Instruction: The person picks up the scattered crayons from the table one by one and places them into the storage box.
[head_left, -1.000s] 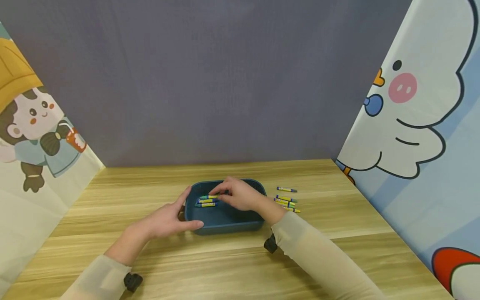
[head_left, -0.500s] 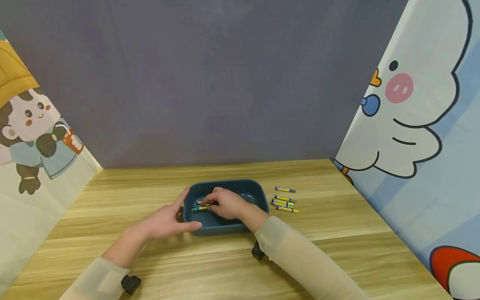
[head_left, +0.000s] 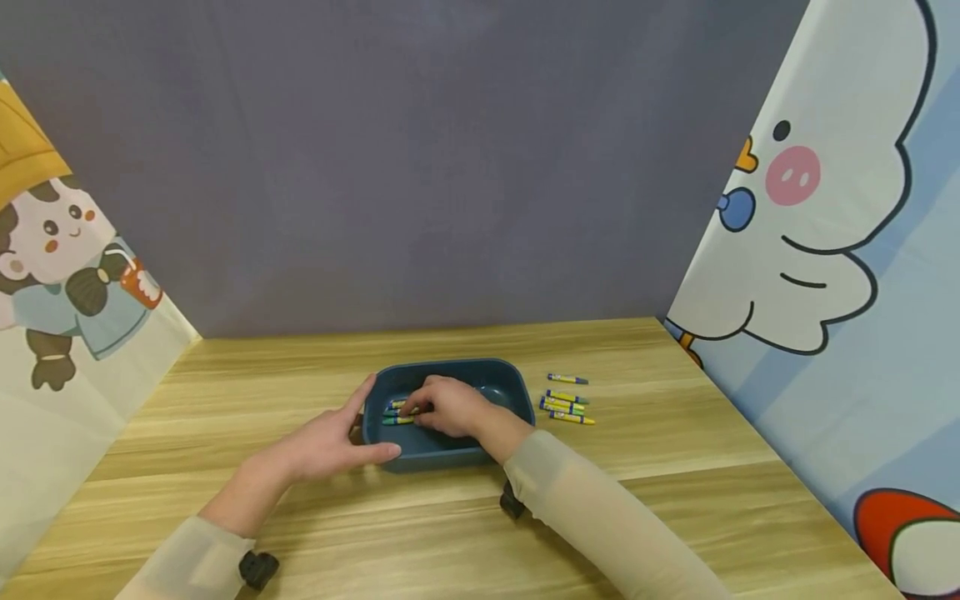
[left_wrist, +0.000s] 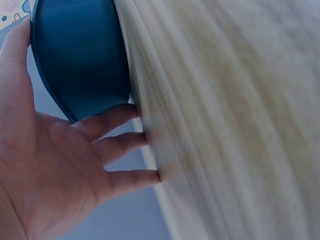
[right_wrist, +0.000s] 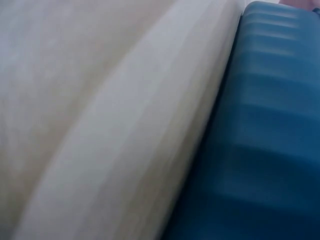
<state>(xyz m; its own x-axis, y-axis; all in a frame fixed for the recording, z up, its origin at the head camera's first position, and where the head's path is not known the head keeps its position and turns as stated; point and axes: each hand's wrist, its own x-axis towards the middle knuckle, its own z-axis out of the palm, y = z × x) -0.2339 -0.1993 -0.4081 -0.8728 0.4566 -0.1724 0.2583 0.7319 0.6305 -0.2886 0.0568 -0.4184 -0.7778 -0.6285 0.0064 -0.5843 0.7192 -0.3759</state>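
A dark blue tray (head_left: 450,461) stands on the wooden table. My left hand (head_left: 330,446) spans its left end, thumb along the near rim and index finger at the far left corner. In the left wrist view, the other fingers of that hand (left_wrist: 65,155) are spread straight, tips down at the tabletop beside the tray's wall (left_wrist: 82,55). My right hand (head_left: 453,408) reaches inside the tray and pinches a green crayon (head_left: 397,421) with a yellow wrapper. Behind it lie a few more crayons (head_left: 396,404), partly hidden by the fingers. The right wrist view shows only the tray's outer wall (right_wrist: 280,135).
To the right of the tray, several crayons lie on the table (head_left: 337,533): a loose group (head_left: 562,406), a yellow one (head_left: 572,417) in front and a dark-tipped one (head_left: 567,378) farther back. A grey panel (head_left: 435,167) rises behind, with cartoon-printed sheets on both sides.
My right hand has moved left and nearer within the tray, bringing a green crayon down in front of the others. The left hand keeps its place at the tray's end.
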